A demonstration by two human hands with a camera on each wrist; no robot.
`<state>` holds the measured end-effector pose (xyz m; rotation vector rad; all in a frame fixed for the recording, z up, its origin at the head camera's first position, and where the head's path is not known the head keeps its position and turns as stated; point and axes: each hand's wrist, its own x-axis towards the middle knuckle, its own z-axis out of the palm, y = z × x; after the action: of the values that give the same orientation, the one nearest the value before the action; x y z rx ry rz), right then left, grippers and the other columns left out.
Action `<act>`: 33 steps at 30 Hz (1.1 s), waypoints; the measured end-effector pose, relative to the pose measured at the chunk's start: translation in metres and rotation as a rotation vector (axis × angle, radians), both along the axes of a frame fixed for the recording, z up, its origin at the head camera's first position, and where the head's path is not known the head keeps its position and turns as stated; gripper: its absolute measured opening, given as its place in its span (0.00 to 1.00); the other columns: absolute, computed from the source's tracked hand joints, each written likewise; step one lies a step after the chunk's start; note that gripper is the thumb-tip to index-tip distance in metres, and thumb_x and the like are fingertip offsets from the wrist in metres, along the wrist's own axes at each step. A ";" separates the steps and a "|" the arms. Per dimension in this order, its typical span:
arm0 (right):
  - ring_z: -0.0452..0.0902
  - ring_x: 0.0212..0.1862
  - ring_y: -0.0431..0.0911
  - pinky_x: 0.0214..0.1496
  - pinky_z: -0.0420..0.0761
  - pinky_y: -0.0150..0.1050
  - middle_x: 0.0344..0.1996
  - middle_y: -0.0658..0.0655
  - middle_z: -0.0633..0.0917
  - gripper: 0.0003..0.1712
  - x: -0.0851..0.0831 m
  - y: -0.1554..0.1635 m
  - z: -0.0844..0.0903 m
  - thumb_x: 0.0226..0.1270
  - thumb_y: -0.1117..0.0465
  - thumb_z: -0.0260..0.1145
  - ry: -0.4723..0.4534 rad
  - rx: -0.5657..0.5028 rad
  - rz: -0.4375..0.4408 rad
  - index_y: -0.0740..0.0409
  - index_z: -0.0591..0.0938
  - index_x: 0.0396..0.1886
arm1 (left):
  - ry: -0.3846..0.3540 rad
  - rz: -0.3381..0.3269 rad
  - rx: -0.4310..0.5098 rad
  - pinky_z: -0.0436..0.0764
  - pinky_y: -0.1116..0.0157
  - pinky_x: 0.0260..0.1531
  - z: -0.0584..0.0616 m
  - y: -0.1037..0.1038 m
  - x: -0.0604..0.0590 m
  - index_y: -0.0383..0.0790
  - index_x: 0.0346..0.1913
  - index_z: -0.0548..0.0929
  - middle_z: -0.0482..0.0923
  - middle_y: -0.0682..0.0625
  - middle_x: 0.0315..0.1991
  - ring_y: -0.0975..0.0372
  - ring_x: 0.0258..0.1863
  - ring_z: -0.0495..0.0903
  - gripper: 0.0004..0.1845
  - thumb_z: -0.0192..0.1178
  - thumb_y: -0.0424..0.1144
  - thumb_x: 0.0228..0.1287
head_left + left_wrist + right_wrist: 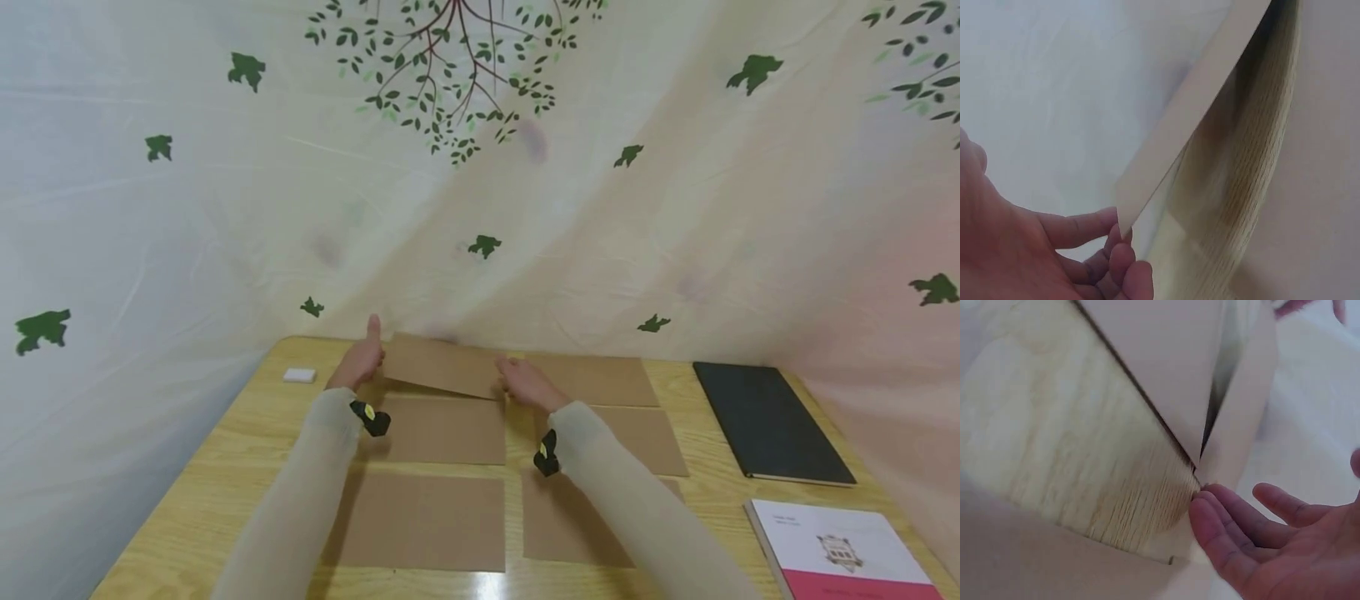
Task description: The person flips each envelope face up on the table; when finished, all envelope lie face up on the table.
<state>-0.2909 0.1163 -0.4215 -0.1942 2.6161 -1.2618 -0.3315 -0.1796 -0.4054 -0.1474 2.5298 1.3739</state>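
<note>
Holding the raised card (442,365) at its two ends, the hands carry it tilted above the far middle of the table (225,442), its near edge dipping toward the right. The left hand (360,360) has its fingers (1094,226) curled under the card's left corner with the thumb sticking straight up, so the corner rests on the fingertips more than it is pinched. The right hand (525,382) lies flat, fingers (1235,519) straight and loosely spread, tips just touching the card's right corner. Such a light hold probably suits a thin sheet, but the card could slip or swing; steadier work would keep both ends level and lower the near edge first, square with the card (447,430) just below it and the far-right card (596,379) beside it. Four more cards lie flat in two columns nearer the person. A white eraser (299,375) sits well left, a black book (768,421) and a white booklet (840,546) well right.
</note>
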 end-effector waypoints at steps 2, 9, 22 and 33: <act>0.76 0.40 0.48 0.44 0.75 0.43 0.38 0.56 0.80 0.35 0.003 -0.003 0.001 0.72 0.37 0.44 0.019 0.019 0.015 0.63 0.74 0.55 | 0.014 0.005 0.022 0.67 0.60 0.30 -0.001 -0.001 0.000 0.28 0.36 0.72 0.63 0.51 0.19 0.63 0.13 0.61 0.54 0.11 0.76 0.56; 0.71 0.56 0.56 0.54 0.71 0.52 0.59 0.63 0.73 0.49 0.007 -0.007 0.004 0.61 0.29 0.53 -0.003 -0.015 0.046 0.61 0.62 0.68 | 0.030 0.040 0.129 0.72 0.63 0.32 -0.006 0.003 -0.001 0.22 0.49 0.73 0.70 0.43 0.35 0.61 0.22 0.67 0.54 0.15 0.71 0.63; 0.73 0.53 0.59 0.53 0.73 0.52 0.60 0.69 0.69 0.50 0.000 -0.003 -0.007 0.65 0.31 0.50 -0.002 -0.183 0.025 0.61 0.52 0.72 | 0.175 -0.005 0.186 0.76 0.54 0.44 0.022 0.011 0.012 0.23 0.56 0.71 0.73 0.35 0.46 0.47 0.40 0.74 0.52 0.14 0.68 0.66; 0.74 0.55 0.61 0.59 0.67 0.55 0.64 0.67 0.66 0.46 0.004 -0.010 -0.003 0.65 0.28 0.45 -0.017 -0.242 0.031 0.54 0.55 0.71 | 0.336 -0.095 0.374 0.77 0.48 0.42 0.037 0.021 0.018 0.25 0.58 0.65 0.72 0.29 0.51 0.39 0.44 0.75 0.49 0.14 0.68 0.66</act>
<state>-0.2872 0.1064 -0.4248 -0.2629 2.4309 -1.5600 -0.3133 -0.1583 -0.3687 0.2942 2.4265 1.9346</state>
